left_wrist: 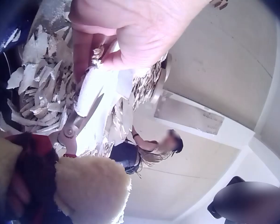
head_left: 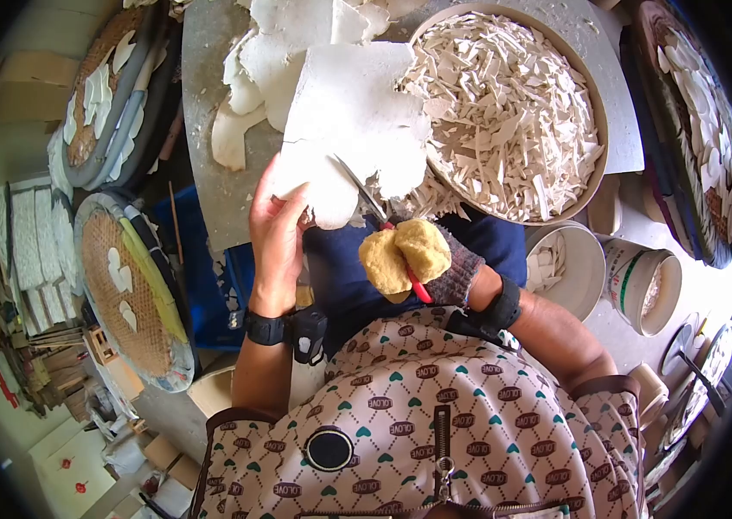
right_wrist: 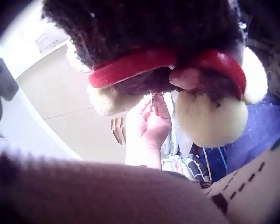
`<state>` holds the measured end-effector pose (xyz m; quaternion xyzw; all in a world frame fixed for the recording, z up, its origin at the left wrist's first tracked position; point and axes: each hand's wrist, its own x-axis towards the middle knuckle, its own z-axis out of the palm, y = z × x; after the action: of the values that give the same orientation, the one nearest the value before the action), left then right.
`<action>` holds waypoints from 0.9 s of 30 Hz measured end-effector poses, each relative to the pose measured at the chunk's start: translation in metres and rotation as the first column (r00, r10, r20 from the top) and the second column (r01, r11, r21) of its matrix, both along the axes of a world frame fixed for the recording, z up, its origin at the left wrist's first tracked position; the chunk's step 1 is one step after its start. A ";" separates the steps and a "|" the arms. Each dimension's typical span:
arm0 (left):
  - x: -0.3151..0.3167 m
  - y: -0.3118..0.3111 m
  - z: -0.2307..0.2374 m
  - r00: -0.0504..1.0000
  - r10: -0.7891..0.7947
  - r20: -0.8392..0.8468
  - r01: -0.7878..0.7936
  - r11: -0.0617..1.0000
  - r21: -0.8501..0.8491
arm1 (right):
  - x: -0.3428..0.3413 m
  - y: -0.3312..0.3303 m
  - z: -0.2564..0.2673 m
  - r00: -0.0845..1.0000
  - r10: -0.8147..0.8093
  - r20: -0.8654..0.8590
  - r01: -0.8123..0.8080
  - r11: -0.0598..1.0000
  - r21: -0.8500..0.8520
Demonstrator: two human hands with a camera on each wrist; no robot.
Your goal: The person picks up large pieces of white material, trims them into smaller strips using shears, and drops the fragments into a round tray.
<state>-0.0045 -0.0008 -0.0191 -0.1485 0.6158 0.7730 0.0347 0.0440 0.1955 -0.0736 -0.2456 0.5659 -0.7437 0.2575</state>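
Note:
In the head view a thin, stiff white sheet with ragged edges lies across the work surface toward me. My bare left hand pinches its lower left edge between thumb and fingers. My right hand, in a dark knitted glove, grips red-handled scissors with yellow foam wrapped round the handles. One scissor blade lies over the sheet near its torn lower edge. From the left wrist, the scissors' pivot shows close to the left fingers. The right wrist view shows the red handles around the gloved fingers.
A round tray heaped with white slivers stands right of the sheet. More white sheets lie behind it on the metal table. Buckets stand below right; round woven trays lean at left. Another person appears beyond.

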 end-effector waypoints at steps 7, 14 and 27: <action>0.002 -0.007 -0.006 0.998 -0.011 0.063 0.010 1.000 0.026 | 0.002 0.001 0.007 0.987 -0.079 -0.140 0.090 0.993 0.071; 0.001 -0.009 -0.007 1.000 -0.019 -0.006 0.018 0.999 -0.050 | 0.000 -0.003 0.004 0.734 0.314 0.602 0.170 0.773 -0.611; 0.002 -0.013 -0.004 0.994 -0.106 0.032 0.109 0.991 -0.078 | -0.002 -0.002 0.005 0.940 0.043 0.338 0.047 0.966 -0.254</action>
<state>-0.0028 -0.0134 -0.0234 -0.1271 0.6527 0.7427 0.0788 0.0417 0.1932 -0.0688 -0.1442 0.4114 -0.8425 0.3165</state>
